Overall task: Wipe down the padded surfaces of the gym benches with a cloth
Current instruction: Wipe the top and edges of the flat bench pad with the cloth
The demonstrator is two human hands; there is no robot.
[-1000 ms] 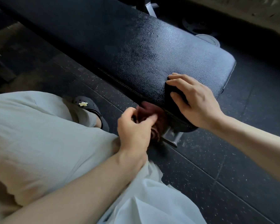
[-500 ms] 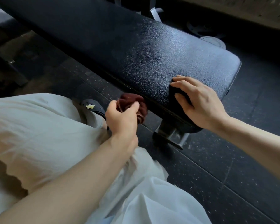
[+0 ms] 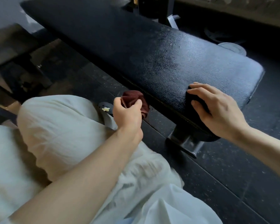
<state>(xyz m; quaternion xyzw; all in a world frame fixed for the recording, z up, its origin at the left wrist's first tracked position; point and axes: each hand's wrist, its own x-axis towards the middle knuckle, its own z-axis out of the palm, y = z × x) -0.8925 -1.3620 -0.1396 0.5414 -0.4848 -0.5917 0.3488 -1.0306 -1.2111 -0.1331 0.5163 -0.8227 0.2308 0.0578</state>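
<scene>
Fingers [image 3: 137, 103] of the left hand [image 3: 127, 114] are curled tight round the dark red cloth [image 3: 132, 99], bunching it into a wad that sits against the near side edge of the black padded bench [image 3: 168, 62], just below the top face. A second ago that same wad was lower and further right, tucked under the pad beside the metal foot [image 3: 184, 143]; it has since slid leftward along the edge and risen towards the rim. My reading is that the underside and end near the foot have had their pass, and the side seam is now being worked towards the far end, with the broad top perhaps next. Further right, the right hand [image 3: 217, 112] lies flat on the rounded corner of the bench, fingers straight and slightly spread, holding nothing, pressing down as a brace; it has kept that place throughout. Pale trousers [image 3: 55, 126] fill the lower left, above the speckled floor [image 3: 233, 175].
</scene>
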